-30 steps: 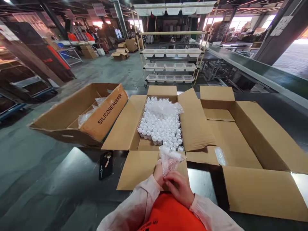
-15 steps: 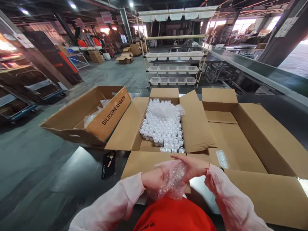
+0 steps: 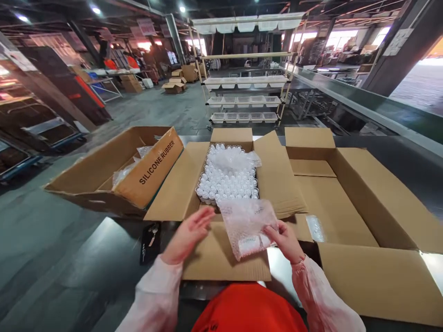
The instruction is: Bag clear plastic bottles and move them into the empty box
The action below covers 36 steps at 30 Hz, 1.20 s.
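My right hand [image 3: 286,240] pinches the lower right corner of a flat bubble-wrap bag [image 3: 247,225], held over the near flap of the middle cardboard box [image 3: 180,184]. Something white shows inside the bag's lower part. My left hand [image 3: 188,234] hovers just left of the bag, fingers spread, holding nothing. The middle box is packed with several small clear bottles with white tops [image 3: 226,182], partly covered by loose plastic film.
A box marked SILICONE RUBBER [image 3: 104,173] with plastic bags inside lies to the left. A large open carton [image 3: 360,216] sits on the right, a scrap of bubble wrap [image 3: 315,227] on its flap. A black tag [image 3: 149,237] lies on the dark table. Shelving with white trays [image 3: 244,99] stands behind.
The bubble-wrap bag, bunched between both hands near my chest before, is now spread flat and lifted forward. My left hand has let go and opened; only the right holds it.
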Tool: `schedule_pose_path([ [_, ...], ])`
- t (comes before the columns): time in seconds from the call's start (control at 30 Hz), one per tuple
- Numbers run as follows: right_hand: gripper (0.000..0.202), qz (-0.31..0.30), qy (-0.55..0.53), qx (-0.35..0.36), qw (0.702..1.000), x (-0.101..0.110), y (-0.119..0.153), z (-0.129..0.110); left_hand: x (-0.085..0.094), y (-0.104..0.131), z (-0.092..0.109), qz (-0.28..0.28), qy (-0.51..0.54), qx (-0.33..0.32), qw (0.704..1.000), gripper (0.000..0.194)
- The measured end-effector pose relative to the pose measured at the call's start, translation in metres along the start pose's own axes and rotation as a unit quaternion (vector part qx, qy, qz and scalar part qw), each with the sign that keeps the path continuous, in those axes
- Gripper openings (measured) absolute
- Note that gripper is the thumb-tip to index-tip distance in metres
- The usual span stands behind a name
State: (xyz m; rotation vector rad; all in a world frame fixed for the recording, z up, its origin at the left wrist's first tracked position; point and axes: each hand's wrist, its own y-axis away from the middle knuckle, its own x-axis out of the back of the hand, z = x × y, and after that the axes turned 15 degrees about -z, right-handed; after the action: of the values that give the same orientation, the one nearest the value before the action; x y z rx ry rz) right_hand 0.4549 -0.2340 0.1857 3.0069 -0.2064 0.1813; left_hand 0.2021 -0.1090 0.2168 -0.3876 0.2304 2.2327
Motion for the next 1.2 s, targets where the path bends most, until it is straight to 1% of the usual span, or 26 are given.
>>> schedule_pose_path([
  [0.03, 0.05, 0.024, -0.013, -0.004, 1.0, -0.003, 0.0, 0.002, -0.01, -0.007, -0.019, -0.033, 0.013, 0.041, 0.999, 0.076],
  [0.07, 0.052, 0.04, -0.024, -0.009, 0.999, -0.005, 0.0, 0.002, -0.021, -0.014, -0.038, -0.097, 0.037, 0.084, 0.991, 0.074],
  [0.1, 0.054, 0.047, -0.031, -0.015, 0.998, -0.008, 0.001, 0.001, -0.032, -0.02, -0.053, -0.122, 0.049, 0.091, 0.987, 0.071],
  [0.13, 0.055, 0.042, -0.035, -0.017, 0.998, -0.009, 0.003, -0.002, -0.042, -0.025, -0.065, -0.128, 0.05, 0.083, 0.987, 0.067],
  [0.17, 0.058, 0.017, -0.041, -0.015, 0.999, -0.01, 0.006, -0.005, -0.05, -0.029, -0.073, -0.132, 0.048, 0.074, 0.987, 0.061],
  [0.2, 0.063, -0.027, -0.048, -0.008, 0.998, -0.009, 0.01, -0.009, -0.055, -0.031, -0.077, -0.126, 0.038, 0.061, 0.989, 0.056],
  [0.27, 0.071, -0.138, -0.046, 0.009, 0.989, -0.005, 0.02, -0.015, -0.057, -0.032, -0.075, -0.12, 0.006, 0.056, 0.991, 0.05],
  [0.3, 0.065, -0.177, -0.03, 0.016, 0.984, -0.003, 0.024, -0.016, -0.055, -0.032, -0.072, -0.119, -0.011, 0.063, 0.991, 0.049],
  [0.33, 0.051, -0.189, -0.009, 0.019, 0.982, -0.001, 0.028, -0.014, -0.052, -0.032, -0.068, -0.121, -0.031, 0.072, 0.99, 0.05],
  [0.37, 0.035, -0.169, 0.01, 0.015, 0.985, 0.0, 0.031, -0.012, -0.048, -0.031, -0.064, -0.139, -0.059, 0.079, 0.985, 0.05],
  [0.4, 0.028, -0.128, 0.019, 0.004, 0.992, 0.0, 0.034, -0.008, -0.045, -0.031, -0.062, -0.171, -0.09, 0.078, 0.978, 0.049],
  [0.47, 0.031, -0.044, -0.003, -0.033, 0.998, 0.0, 0.036, 0.001, -0.04, -0.033, -0.06, -0.245, -0.162, 0.042, 0.955, 0.039],
  [0.5, 0.032, -0.021, -0.02, -0.052, 0.998, -0.001, 0.036, 0.004, -0.039, -0.033, -0.061, -0.27, -0.191, 0.018, 0.943, 0.032],
  [0.53, 0.034, -0.012, -0.026, -0.058, 0.998, -0.001, 0.037, 0.005, -0.039, -0.035, -0.063, -0.277, -0.208, -0.003, 0.938, 0.026],
  [0.6, 0.038, -0.024, 0.008, -0.027, 0.999, 0.001, 0.038, 0.004, -0.04, -0.037, -0.067, -0.235, -0.204, -0.017, 0.95, 0.02],
  [0.67, 0.037, -0.048, 0.076, 0.034, 0.995, 0.005, 0.04, -0.001, -0.042, -0.038, -0.069, -0.188, -0.175, 0.008, 0.966, 0.021],
  [0.73, 0.027, -0.051, 0.123, 0.075, 0.988, 0.008, 0.042, -0.002, -0.043, -0.04, -0.067, -0.158, -0.138, 0.049, 0.977, 0.025],
  [0.77, 0.024, -0.042, 0.123, 0.068, 0.989, 0.01, 0.043, 0.0, -0.043, -0.04, -0.066, -0.157, -0.119, 0.063, 0.978, 0.028],
  [0.83, 0.033, -0.009, 0.091, 0.016, 0.996, 0.012, 0.044, 0.008, -0.042, -0.04, -0.064, -0.182, -0.114, 0.057, 0.975, 0.031],
  [0.9, 0.044, 0.015, 0.052, -0.052, 0.997, 0.014, 0.045, 0.016, -0.042, -0.039, -0.066, -0.216, -0.165, 0.014, 0.962, 0.029],
  [0.93, 0.047, 0.015, 0.056, -0.074, 0.996, 0.015, 0.046, 0.018, -0.044, -0.039, -0.069, -0.223, -0.198, -0.001, 0.955, 0.026],
  [0.97, 0.047, 0.009, 0.085, -0.081, 0.993, 0.016, 0.047, 0.019, -0.046, -0.039, -0.074, -0.219, -0.222, -0.001, 0.95, 0.025],
  [1.03, 0.046, -0.026, 0.189, -0.051, 0.98, 0.016, 0.051, 0.014, -0.056, -0.039, -0.087, -0.188, -0.221, 0.05, 0.956, 0.033],
  [1.1, 0.057, -0.088, 0.302, -0.016, 0.949, 0.014, 0.056, 0.006, -0.07, -0.04, -0.1, -0.149, -0.173, 0.132, 0.965, 0.05],
  [1.17, 0.07, -0.132, 0.372, -0.017, 0.918, 0.012, 0.061, 0.001, -0.087, -0.043, -0.108, -0.13, -0.112, 0.207, 0.963, 0.062],
  [1.2, 0.069, -0.144, 0.388, -0.027, 0.91, 0.013, 0.064, 0.002, -0.094, -0.045, -0.108, -0.128, -0.082, 0.236, 0.96, 0.066],
])
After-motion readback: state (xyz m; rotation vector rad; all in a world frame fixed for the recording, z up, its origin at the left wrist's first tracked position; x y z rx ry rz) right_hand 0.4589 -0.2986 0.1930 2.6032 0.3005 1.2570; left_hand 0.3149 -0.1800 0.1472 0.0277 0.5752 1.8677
